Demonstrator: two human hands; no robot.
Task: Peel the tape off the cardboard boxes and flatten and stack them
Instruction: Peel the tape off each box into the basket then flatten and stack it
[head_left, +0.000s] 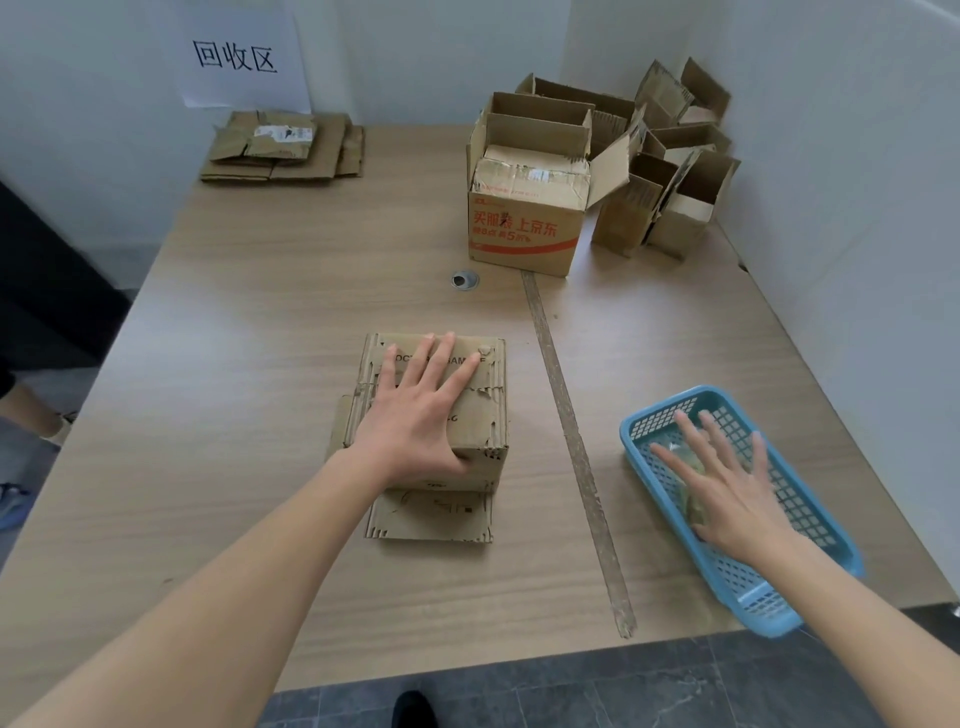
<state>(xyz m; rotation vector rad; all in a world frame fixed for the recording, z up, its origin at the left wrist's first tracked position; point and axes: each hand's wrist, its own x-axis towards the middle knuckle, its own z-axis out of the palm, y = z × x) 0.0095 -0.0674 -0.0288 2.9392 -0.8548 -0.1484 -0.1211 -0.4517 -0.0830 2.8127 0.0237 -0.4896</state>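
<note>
The left hand (415, 410) lies flat, fingers straight and spread, on a small cardboard box (441, 415) at the middle of the table (260, 312); the box's long axis runs away from the person, with one flap lying out flat toward the near edge. The right hand (727, 483), fingers wide and straight, presses crumpled tape (693, 506) into a blue basket (810, 525) lying slantwise at the right. Flattened boxes (283, 148) are stacked far left, with open boxes (597, 171) far right.
</note>
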